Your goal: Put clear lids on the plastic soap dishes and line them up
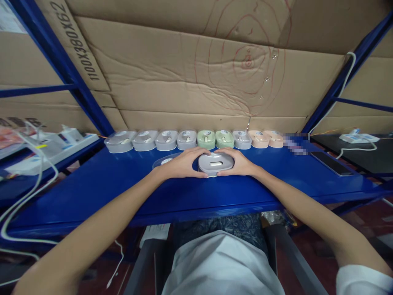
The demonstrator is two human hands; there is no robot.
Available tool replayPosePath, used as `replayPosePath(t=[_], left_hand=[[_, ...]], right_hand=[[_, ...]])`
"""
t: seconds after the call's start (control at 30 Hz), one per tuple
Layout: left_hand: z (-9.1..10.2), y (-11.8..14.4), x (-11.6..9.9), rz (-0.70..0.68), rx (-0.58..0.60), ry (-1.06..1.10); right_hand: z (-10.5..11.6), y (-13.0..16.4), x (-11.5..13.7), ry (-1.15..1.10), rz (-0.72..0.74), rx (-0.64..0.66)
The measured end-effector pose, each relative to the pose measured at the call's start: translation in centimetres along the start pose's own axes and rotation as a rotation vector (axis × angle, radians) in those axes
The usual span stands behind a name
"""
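Both my hands clasp a grey oval box (215,163) with a clear lid, resting on the blue shelf (123,184). My left hand (183,163) wraps its left side and my right hand (238,162) wraps its right side. A pale oblong piece shows through the lid. Just left of my left hand lies a clear lid or tray (164,161), partly hidden by the hand. Behind the hands, a row of several similar boxes (196,139) lines the back edge: grey ones, two green, then peach ones at the right.
A dark phone (330,163) lies on the shelf at the right. White power strips with cables sit at far left (58,145) and far right (357,138). Cardboard sheets (190,78) form the back wall. Blue rack posts stand on both sides.
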State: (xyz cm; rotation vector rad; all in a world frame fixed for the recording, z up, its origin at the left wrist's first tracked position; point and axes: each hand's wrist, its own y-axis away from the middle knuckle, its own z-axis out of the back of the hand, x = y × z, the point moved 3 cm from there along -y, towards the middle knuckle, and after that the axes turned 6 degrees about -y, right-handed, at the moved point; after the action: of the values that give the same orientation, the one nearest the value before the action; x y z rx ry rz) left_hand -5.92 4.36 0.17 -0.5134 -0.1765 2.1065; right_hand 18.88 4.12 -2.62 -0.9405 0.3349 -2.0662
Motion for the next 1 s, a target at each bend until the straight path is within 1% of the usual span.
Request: replayPosePath(t=[0.13,0.33,0.47,0.53,0.63,0.73,0.8,0.87,0.93,1.0], left_hand=[[-0.2,0.1,0.2,0.01,0.017,0.003],[-0.3,0.0,-0.1,0.007,0.031,-0.01],[0.4,0.4,-0.2,0.039,0.101,-0.06],[1.4,1.1,0.0,0.067,0.112,-0.099],[3.7,3.3,0.8,0.155,0.07,-0.208],[5.2,6.0,2.3,0.255,0.107,-0.278],[5.4,7.4,3.3,0.28,0.123,-0.272],[5.1,8.4,4.3,0.315,0.154,-0.25],[4.5,8.8,5.1,0.349,0.19,-0.238],[4.0,8.9,5.6,0.363,0.201,-0.239]], right_hand=[[-0.2,0.1,-0.3,-0.012,-0.008,0.019],[-0.3,0.1,-0.6,-0.028,-0.035,0.034],[-0.3,0.1,-0.5,-0.032,-0.053,0.036],[-0.3,0.1,-0.4,-0.026,-0.055,0.042],[-0.3,0.1,-0.2,-0.019,-0.056,0.047],[-0.2,0.1,-0.1,-0.012,-0.06,0.048],[-0.2,0.1,0.1,-0.006,-0.066,0.05],[-0.1,0.2,0.2,-0.002,-0.076,0.054],[-0.1,0.2,0.3,-0.003,-0.084,0.06],[-0.1,0.2,0.4,0.001,-0.085,0.064]])
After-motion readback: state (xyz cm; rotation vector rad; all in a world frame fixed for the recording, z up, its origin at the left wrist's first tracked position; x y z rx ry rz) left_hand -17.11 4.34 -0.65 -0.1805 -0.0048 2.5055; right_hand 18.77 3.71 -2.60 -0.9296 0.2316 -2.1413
